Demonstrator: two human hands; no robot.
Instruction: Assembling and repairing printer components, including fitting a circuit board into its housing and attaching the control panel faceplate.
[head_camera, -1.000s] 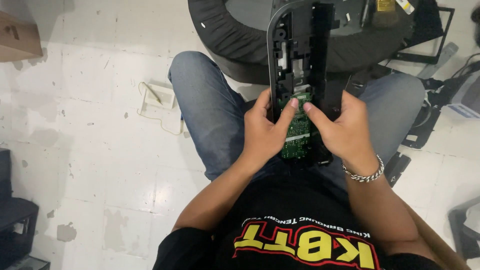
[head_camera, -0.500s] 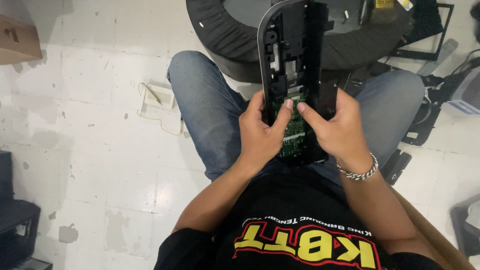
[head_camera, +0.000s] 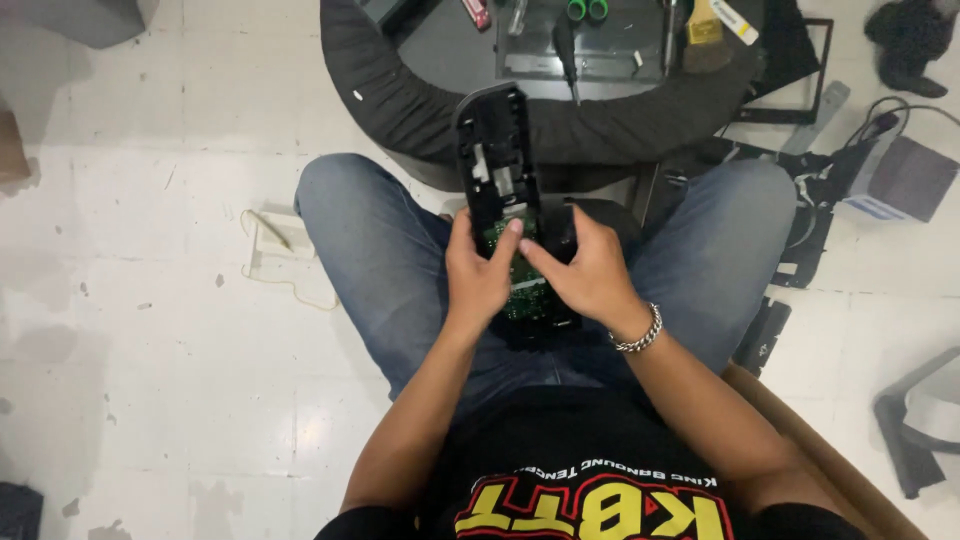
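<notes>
Black device shell (head_camera: 497, 160) with green circuit board (head_camera: 520, 275), fingers of left hand (head_camera: 480, 275) and right hand (head_camera: 590, 275) gripping it

The left hand (head_camera: 480, 275) and right hand (head_camera: 585, 275) cover the lower half of the green circuit board (head_camera: 520, 285). Tools on the round table (head_camera: 400, 100) are cut off by the top edge.

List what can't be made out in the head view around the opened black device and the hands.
- Green circuit board: the left hand and right hand cover most of it.
- Black device: its lower end is hidden under both hands.
- Tools on the round table: cut off by the top edge, too small to identify.
</notes>
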